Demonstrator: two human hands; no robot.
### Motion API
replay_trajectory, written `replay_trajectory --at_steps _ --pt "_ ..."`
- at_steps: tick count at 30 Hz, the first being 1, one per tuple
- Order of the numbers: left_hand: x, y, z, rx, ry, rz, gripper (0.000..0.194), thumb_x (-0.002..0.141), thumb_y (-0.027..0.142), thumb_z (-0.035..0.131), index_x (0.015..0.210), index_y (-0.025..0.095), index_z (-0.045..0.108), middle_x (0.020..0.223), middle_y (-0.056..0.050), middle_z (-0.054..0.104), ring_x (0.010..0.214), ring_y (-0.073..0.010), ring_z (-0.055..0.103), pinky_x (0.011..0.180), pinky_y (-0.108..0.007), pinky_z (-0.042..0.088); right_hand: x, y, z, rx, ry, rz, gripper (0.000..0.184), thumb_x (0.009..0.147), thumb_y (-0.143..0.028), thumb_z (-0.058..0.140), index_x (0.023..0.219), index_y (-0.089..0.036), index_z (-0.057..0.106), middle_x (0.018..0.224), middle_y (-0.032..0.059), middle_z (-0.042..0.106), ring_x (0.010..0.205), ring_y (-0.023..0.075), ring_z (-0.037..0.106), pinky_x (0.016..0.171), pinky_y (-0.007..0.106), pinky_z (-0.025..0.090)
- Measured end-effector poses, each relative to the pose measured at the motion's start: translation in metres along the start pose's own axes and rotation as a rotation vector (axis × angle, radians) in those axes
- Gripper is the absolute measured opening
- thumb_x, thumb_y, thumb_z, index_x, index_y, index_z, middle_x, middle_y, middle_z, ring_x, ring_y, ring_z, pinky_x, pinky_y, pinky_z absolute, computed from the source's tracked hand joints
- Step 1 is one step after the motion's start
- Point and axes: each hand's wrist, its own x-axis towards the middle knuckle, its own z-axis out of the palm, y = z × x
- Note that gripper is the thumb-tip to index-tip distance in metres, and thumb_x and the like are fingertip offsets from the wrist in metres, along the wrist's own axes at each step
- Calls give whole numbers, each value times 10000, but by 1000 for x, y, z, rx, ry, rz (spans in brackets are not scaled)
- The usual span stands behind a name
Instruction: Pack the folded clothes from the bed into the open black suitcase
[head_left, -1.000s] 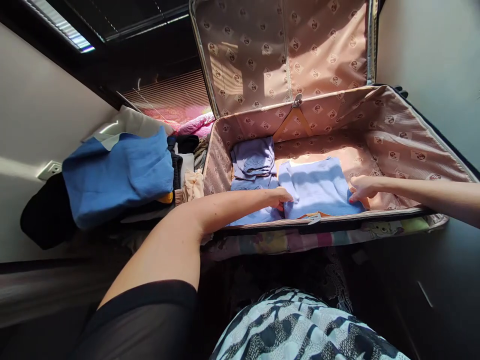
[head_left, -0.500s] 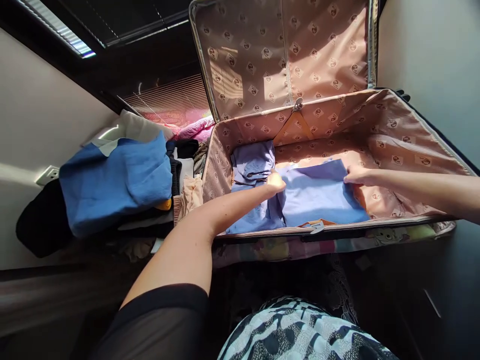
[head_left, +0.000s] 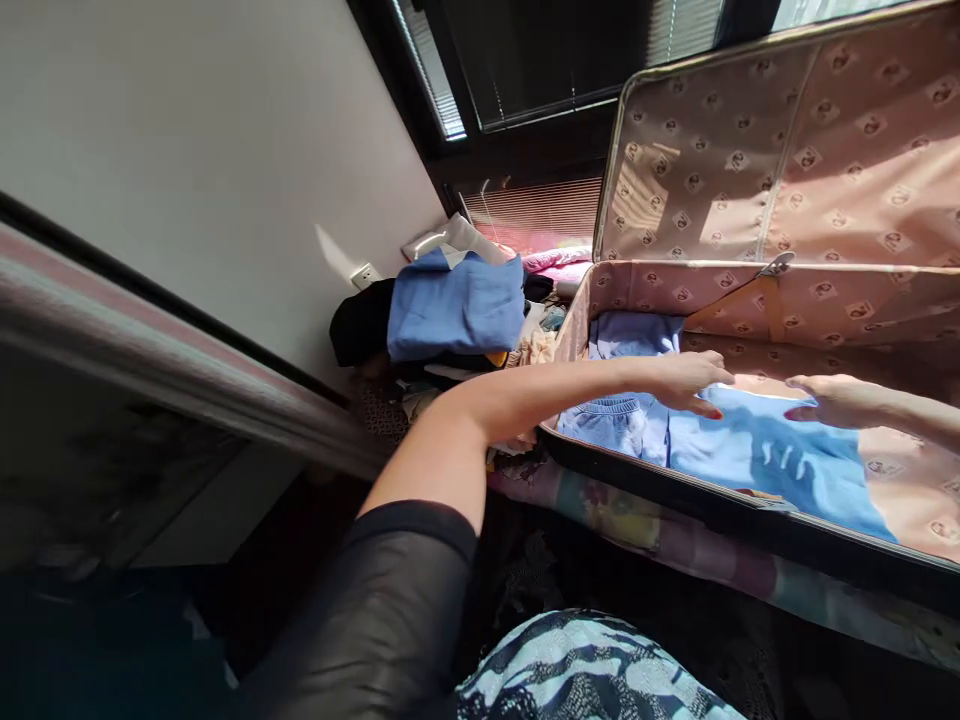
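Garment (head_left: 787, 475), blue and spread flat, lies in the open suitcase (head_left: 862, 312), its placing apparently near done; over its far edge, left hand (head_left: 682, 380) and right hand (head_left: 844, 402) have just released it; folded lavender clothing (head_left: 637, 333) sits beyond.

Suitcase (head_left: 645, 287) cut off at right. Left arm (head_left: 540, 395) partly hides folded clothes (head_left: 611, 428). Pale strip (head_left: 172, 350) at left blurred.
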Motion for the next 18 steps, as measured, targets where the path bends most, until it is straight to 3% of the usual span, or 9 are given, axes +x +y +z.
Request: replay_trajectory --at_steps 2,5,8,10,12,14,16,18 --pt "-79 -1 -42 -26 130 -65 544 973 309 777 1502 212 697 1501 -217 650 1395 -359 658 1209 -488 507 -11 -44 -11 -27 41 -74 332 797 -471 807 1089 -360 695 1364 263 740 1301 460 706 1133 584 568" --pt "-217 -4 -80 46 335 -364 583 949 245 790 1518 217 669 1537 -191 634 1452 -350 604 1254 -470 455 -35 -131 -14 1 111 -230 261 952 -484 711 1178 -355 729 1312 185 779 1193 379 758 1075 488 608" --pt "-340 -9 -82 197 442 -795 592 943 256 799 1515 220 653 1578 -169 610 1495 -375 543 1278 -505 411 -55 -231 -5 -41 163 -445 356 998 -476 690 1310 -312 744 1300 138 788 1152 334 770 1063 417 615" --pt "-395 -13 -71 264 424 -983 659 932 268 826 1554 216 616 1650 -164 555 1527 -416 482 1251 -545 415 -60 -297 7 -122 205 -599 462 1021 -455 674 1431 -247 714 1383 163 749 1199 340 748 1124 445 582" --pt "-427 -17 -59 299 413 -1085 737 946 258 821 1625 192 542 1730 -170 467 1552 -433 430 1235 -559 414 -59 -357 23 -234 273 -735 601 1023 -461 686 1564 -203 632 1542 203 651 1348 384 664 1193 512 529" --pt "-439 -22 -52 303 432 -1106 773 963 250 801 1665 166 487 1762 -173 422 1553 -412 422 1245 -536 400 -52 -406 41 -331 312 -798 795 992 -513 734 1687 -202 503 1720 236 475 1465 453 550 1192 601 507" --pt "-440 -26 -53 285 455 -1078 744 960 247 790 1645 166 509 1739 -158 459 1532 -377 450 1252 -500 396 -42 -441 57 -407 312 -800 925 968 -554 756 1757 -241 389 1809 233 337 1521 500 463 1160 663 503" --pt "-439 -31 -59 268 453 -1059 677 948 224 763 1594 191 565 1707 -131 510 1497 -354 486 1238 -486 414 -31 -462 67 -455 287 -779 868 1002 -523 705 1764 -276 369 1804 209 358 1515 490 464 1137 648 513"
